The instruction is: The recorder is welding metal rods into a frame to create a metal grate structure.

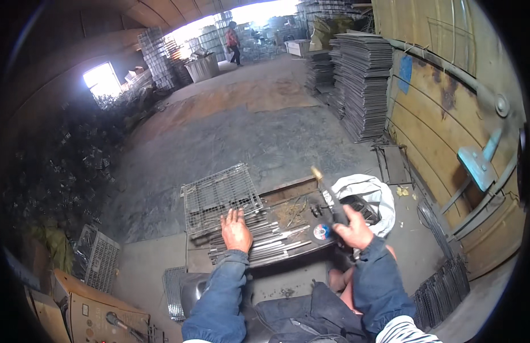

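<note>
My left hand [237, 231] lies flat with stretched fingers on a bundle of thin metal rods [282, 241], at the near edge of a wire mesh panel or cage [219, 191]. My right hand [356, 229] is closed round a dark, long tool [333, 207] with a pale label and a brass-coloured end pointing up and away. Its exact kind is unclear. A small round abrasive disc [321, 231] with a blue and red label sits beside the tool; whether it is fixed to the tool I cannot tell. Brownish debris [291, 212] lies on the low bench [299, 188].
A white sack [385, 208] with dark contents stands right of the bench. Tall stacks of dark flat panels [363, 86] rise at the far right. Dark wire parts [65, 154] are heaped at left. A machine panel [99, 311] is lower left. Another person [233, 43] is far off.
</note>
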The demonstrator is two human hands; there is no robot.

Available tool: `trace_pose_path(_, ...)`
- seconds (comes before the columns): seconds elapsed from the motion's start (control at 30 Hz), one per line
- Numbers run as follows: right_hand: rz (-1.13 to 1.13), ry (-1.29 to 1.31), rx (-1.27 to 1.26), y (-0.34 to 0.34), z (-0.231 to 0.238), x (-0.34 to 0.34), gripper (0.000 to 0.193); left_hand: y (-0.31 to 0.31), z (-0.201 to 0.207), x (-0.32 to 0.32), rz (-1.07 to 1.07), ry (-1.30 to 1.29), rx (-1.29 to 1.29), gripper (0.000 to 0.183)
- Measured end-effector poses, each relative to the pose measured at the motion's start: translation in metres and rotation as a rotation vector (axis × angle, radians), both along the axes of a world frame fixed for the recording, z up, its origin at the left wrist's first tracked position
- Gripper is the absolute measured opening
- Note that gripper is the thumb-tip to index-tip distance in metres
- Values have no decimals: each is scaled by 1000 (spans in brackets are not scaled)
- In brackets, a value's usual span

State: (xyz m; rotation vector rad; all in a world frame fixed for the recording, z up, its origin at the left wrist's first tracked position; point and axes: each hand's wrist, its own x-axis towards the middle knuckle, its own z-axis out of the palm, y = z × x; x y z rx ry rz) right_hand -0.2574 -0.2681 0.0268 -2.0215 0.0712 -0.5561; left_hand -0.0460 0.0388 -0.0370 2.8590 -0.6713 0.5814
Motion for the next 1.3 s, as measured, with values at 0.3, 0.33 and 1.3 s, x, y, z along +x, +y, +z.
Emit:
trace_pose_path(0.3, 105, 270, 120, 39, -27, 1, 60, 13, -6, 8, 2, 20, -14, 63)
trace_pose_path(0.33, 67, 253, 88, 43, -33, 2, 59, 15, -5, 6, 8, 36, -17, 64)
trace_pose_path(1.3, 141, 285, -54, 61, -47, 55, 60, 2, 5, 9, 16, -33, 31, 55)
